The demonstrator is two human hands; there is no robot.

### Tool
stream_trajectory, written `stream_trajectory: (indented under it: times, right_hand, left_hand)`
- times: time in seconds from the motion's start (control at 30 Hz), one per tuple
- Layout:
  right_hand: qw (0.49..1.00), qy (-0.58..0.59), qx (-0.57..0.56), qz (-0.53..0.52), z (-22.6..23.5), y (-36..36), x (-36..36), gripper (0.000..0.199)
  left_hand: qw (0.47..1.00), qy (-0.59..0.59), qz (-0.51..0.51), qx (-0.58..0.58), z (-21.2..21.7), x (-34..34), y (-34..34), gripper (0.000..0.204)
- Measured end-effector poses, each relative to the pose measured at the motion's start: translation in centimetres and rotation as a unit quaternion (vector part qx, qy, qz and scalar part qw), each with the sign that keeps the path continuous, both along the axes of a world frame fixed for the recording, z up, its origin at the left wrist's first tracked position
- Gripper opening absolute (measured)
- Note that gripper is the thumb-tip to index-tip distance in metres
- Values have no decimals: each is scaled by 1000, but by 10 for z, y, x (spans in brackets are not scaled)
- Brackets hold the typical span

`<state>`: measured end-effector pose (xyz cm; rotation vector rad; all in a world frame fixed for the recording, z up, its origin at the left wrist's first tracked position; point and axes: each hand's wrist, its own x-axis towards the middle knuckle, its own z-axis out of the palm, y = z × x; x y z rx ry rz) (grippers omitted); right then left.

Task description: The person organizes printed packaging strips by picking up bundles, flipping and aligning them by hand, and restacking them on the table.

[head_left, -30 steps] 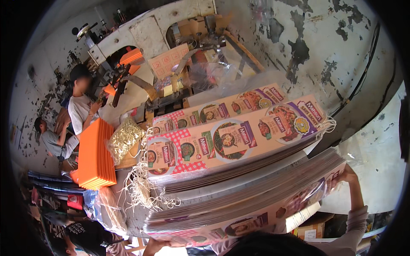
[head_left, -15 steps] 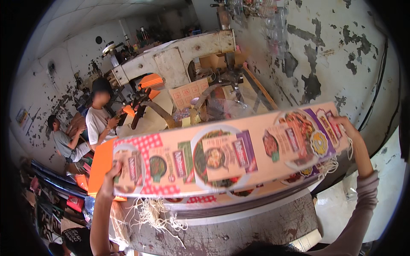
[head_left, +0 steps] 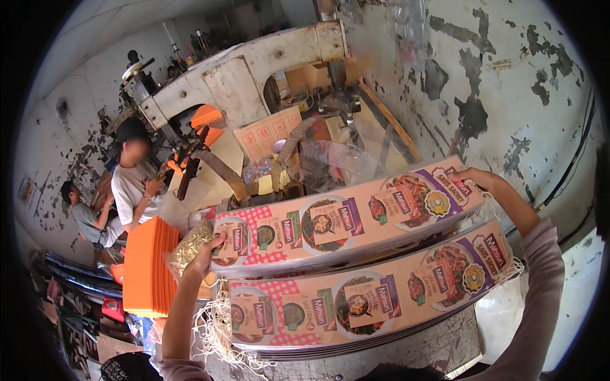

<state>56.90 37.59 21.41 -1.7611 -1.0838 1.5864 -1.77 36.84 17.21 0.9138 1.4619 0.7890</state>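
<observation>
A long stack of printed boards point(head_left: 356, 222), peach with food pictures and red-checked patches, lies across the far side of the bench. My left hand point(head_left: 206, 255) grips its left end, thumb on top. Closed over its far right corner is my right hand point(head_left: 473, 178); some of its fingers are hidden. A similar stack point(head_left: 400, 295) sits just in front, nearer me, with pale strings point(head_left: 219, 324) hanging in a tangle from its left end. More strings show at the right ends. A clear bag of small gold-coloured pieces point(head_left: 192, 244) touches the area beside my left hand.
A tall pile of orange sheets point(head_left: 149, 267) stands left of the boards. Behind is a heavy worn machine frame point(head_left: 235, 82) with a cardboard piece point(head_left: 270, 134) below it. Two people point(head_left: 132, 178) work at the left. A peeling wall point(head_left: 502, 82) bounds the right.
Both hands have carried the upper stack away from me and lowered it behind the similar stack, whose top now shows. The bag and the orange pile have come into fuller view.
</observation>
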Motion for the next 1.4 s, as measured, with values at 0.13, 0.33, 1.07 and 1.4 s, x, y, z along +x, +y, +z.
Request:
stream_trajectory:
  times: [0.13,0.33,1.07,1.4]
  right_hand:
    - [996,2,-69,64,-26,6,3,48]
    - [989,-55,-97,99,-23,3,7,54]
    - [992,-72,-29,96,-38,-12,6,78]
    - [985,-55,-32,158,-45,-5,10,74]
  left_hand:
    - [999,15,-19,-32,-20,2,-4,35]
    - [995,64,-49,-64,-17,0,-1,38]
    - [997,-28,27,-61,-35,8,-12,73]
    - [990,-130,23,-51,-28,10,-19,52]
